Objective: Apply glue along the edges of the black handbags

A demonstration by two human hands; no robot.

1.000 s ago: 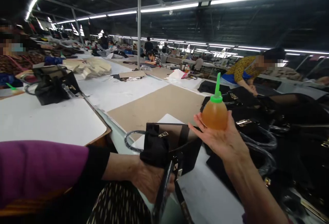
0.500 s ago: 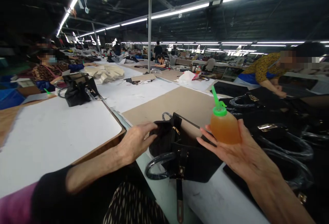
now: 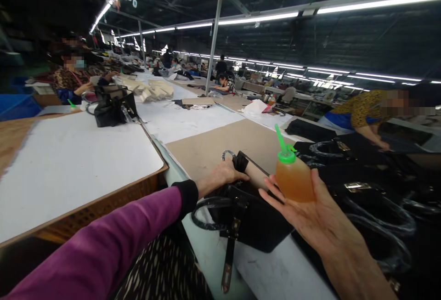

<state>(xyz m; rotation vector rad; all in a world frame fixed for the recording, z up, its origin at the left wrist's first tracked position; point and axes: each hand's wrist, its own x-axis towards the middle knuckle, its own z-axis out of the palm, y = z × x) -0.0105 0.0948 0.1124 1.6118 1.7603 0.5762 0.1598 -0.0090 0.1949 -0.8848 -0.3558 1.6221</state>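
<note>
A black handbag stands with its mouth open on the table in front of me, its beige lining showing. My left hand reaches over the near end of the bag and grips its upper edge; the fingertips are partly hidden. Wrapped handles stick out on both sides of the bag, and a strap with a metal end hangs at its front. On my upturned right hand rests a squeeze bottle of amber liquid with a green nozzle cap, held between thumb and palm, fingers partly spread, beside the bag's right end.
Several black handbags with wrapped handles lie to the right, where a person in a yellow patterned top leans over. Another black bag stands on the white-topped table at left. Beige pieces are piled farther back.
My left hand has moved right and inward, from the bag's left side onto its upper edge. The bottle stays in my right hand. The view has tilted slightly.
</note>
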